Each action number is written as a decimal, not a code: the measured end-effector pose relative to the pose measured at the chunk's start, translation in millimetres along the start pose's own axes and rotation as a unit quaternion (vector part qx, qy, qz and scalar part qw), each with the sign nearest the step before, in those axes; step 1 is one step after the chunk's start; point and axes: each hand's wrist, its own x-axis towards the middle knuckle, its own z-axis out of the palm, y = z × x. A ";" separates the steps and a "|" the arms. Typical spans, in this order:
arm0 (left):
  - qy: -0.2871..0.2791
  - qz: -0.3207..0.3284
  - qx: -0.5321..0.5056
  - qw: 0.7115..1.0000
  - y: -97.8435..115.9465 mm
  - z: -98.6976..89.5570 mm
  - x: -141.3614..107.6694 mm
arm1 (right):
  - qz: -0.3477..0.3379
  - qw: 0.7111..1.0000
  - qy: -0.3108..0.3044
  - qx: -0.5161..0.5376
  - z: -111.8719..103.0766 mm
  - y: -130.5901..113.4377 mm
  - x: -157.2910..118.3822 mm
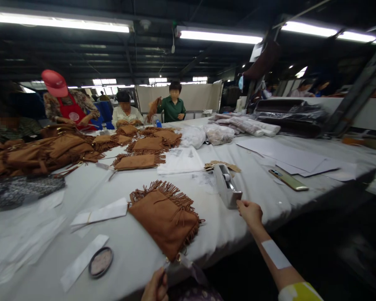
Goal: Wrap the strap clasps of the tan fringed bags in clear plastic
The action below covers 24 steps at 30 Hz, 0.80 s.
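A brown suede fringed bag (167, 219) lies flat at the table's front, one corner toward me. My left hand (156, 286) is closed just below that corner, beside small metal hardware (178, 257) and a clear plastic wrap (191, 267). What its fingers hold is hidden. To the right of the bag stands a grey tape dispenser (227, 188) with a roll in it. My right hand (250, 212) pinches at the dispenser's front cutting edge, on the tape end, which is too thin to see well. A white patch (275, 253) is on my right forearm.
White paper strips (100, 215) and a round dark-rimmed disc (100, 262) lie left. More fringed bags (147, 144) and a brown heap (56, 152) are farther back. A phone (288, 179) and white sheets (288, 152) lie right. Several co-workers (172, 104) are across the table.
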 end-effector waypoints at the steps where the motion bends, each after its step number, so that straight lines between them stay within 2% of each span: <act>1: -0.008 -0.021 -0.022 1.000 -2.2 -0.8 0.2 | 0.005 1.000 -0.006 -0.001 0.6 3.6 -6.3; 4: -0.023 -0.037 -0.048 0.998 -5.9 -2.9 0.1 | 0.017 0.998 -0.061 0.013 7.0 7.3 -42.7; 6: 0.003 0.017 0.011 1.000 -4.8 -4.9 0.1 | 0.009 0.987 -0.158 0.035 14.7 -1.0 -80.3; 8: 0.040 0.104 0.107 0.988 -1.9 -7.7 -0.5 | -0.012 0.954 -0.295 0.047 23.3 -18.1 -122.8; 10: 0.064 0.179 0.199 0.961 1.0 -10.9 -2.5 | -0.031 0.906 -0.419 0.055 32.7 -39.2 -162.7; 11: 0.071 0.205 0.238 0.947 1.8 -12.5 -3.9 | -0.040 0.880 -0.469 0.060 37.6 -49.1 -179.7; 13: 0.083 0.234 0.298 0.921 2.1 -15.5 -6.5 | -0.063 0.843 -0.531 0.065 48.0 -64.3 -205.6; 16: 0.088 0.258 0.347 0.897 -0.1 -19.1 -8.8 | -0.093 0.824 -0.556 0.049 62.8 -73.6 -226.3; 24: 0.083 0.279 0.384 0.876 0.2 -22.4 -10.5 | -0.169 0.831 -0.527 -0.058 85.0 -68.6 -239.7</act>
